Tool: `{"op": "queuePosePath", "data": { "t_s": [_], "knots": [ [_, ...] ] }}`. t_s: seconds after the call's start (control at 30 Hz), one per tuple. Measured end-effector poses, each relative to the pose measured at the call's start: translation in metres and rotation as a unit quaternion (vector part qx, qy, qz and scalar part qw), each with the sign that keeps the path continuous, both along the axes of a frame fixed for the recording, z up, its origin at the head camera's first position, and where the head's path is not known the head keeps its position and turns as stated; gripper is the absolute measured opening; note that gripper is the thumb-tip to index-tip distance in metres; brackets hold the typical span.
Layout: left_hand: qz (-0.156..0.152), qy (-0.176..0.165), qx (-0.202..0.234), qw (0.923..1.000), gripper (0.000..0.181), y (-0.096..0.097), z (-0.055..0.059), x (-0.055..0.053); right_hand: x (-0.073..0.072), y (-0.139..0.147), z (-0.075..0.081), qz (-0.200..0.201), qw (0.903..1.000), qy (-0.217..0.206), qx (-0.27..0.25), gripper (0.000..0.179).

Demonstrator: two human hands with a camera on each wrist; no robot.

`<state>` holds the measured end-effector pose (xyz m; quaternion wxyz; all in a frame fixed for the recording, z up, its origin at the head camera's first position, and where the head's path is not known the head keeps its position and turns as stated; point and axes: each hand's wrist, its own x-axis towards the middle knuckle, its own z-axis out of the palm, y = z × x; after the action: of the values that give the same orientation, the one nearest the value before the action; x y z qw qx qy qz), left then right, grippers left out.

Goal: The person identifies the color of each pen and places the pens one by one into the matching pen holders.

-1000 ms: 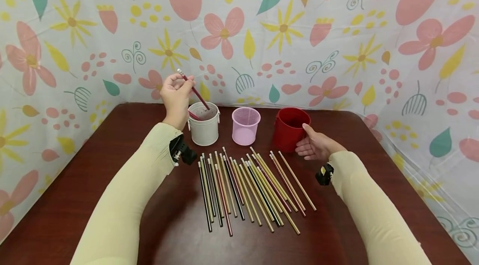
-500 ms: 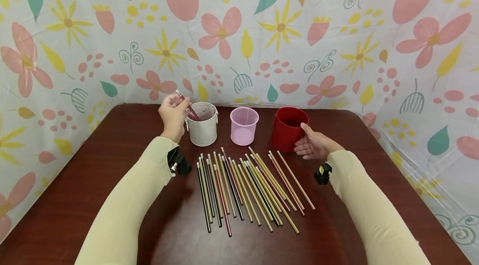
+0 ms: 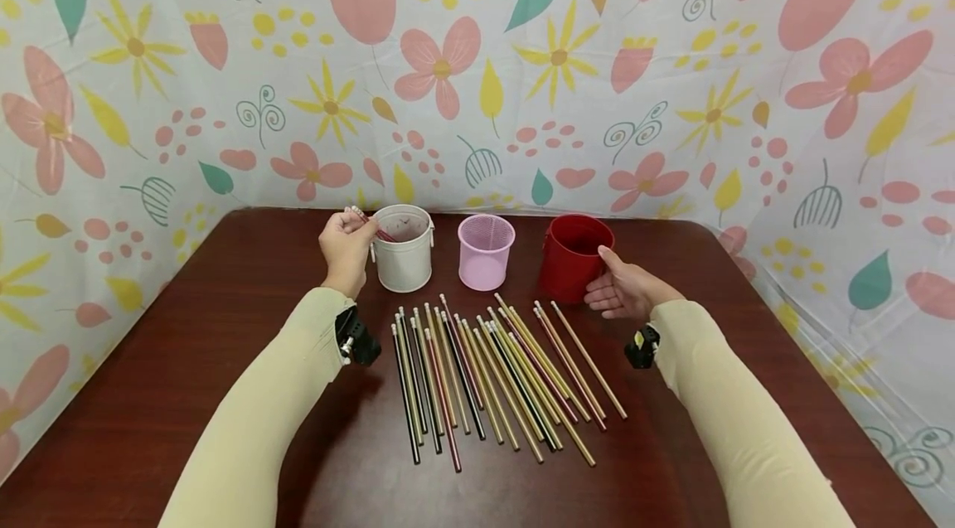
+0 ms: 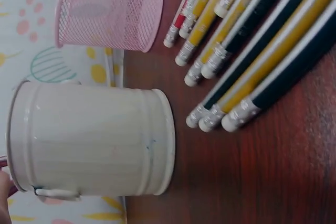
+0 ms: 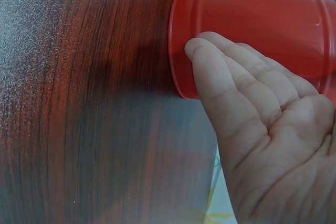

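At the left rim of a white metal bucket (image 3: 404, 267), my left hand (image 3: 345, 253) pinches a dark red pencil (image 3: 384, 235) near its eraser end. The pencil leans into the bucket, beside a second red one; the fingers partly hide both. Only a sliver of that hand (image 4: 4, 199) shows in the left wrist view, by the bucket's mouth. My right hand (image 3: 632, 289) rests against the right side of a red bucket (image 3: 567, 278), thumb up at the rim. In the right wrist view, its fingers (image 5: 247, 77) lie nearly straight along the red wall.
A pink mesh cup (image 3: 485, 263) stands between the two buckets. In front of them, many loose pencils (image 3: 515, 379), black, gold and dark red, lie side by side with erasers pointing away. Behind the brown table (image 3: 179, 329) hangs a floral cloth (image 3: 448, 147).
My left hand has moved down and slightly left with the pencil, which now sits lower in the white bucket. My right hand stays against the red bucket.
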<state>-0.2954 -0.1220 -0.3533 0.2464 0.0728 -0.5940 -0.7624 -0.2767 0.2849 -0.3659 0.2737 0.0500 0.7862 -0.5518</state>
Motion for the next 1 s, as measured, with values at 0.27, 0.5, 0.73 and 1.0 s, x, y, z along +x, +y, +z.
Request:
{"op": "queuePosePath", "data": {
  "t_s": [0.27, 0.5, 0.73, 1.0],
  "knots": [
    [0.027, -0.044, -0.082, 0.9953, 0.014, -0.008, -0.007, -0.005, 0.000, 0.001, -0.003, 0.005, 1.0000, -0.002, -0.003, 0.096],
    [0.034, -0.080, -0.127, 0.9882, 0.011, -0.012, -0.008, -0.004, -0.001, 0.001, -0.003, 0.001, 1.0000, 0.000, -0.001, 0.094],
    [0.035, -0.113, -0.146, 0.9821, 0.013, -0.014, -0.010, -0.005, 0.000, -0.001, -0.003, -0.013, 0.9999, 0.000, -0.004, 0.092],
    [-0.012, -0.161, -0.140, 0.9769, 0.018, -0.020, -0.009, -0.004, 0.000, 0.000, -0.002, -0.012, 0.9999, 0.000, -0.004, 0.092]
  ]
}}
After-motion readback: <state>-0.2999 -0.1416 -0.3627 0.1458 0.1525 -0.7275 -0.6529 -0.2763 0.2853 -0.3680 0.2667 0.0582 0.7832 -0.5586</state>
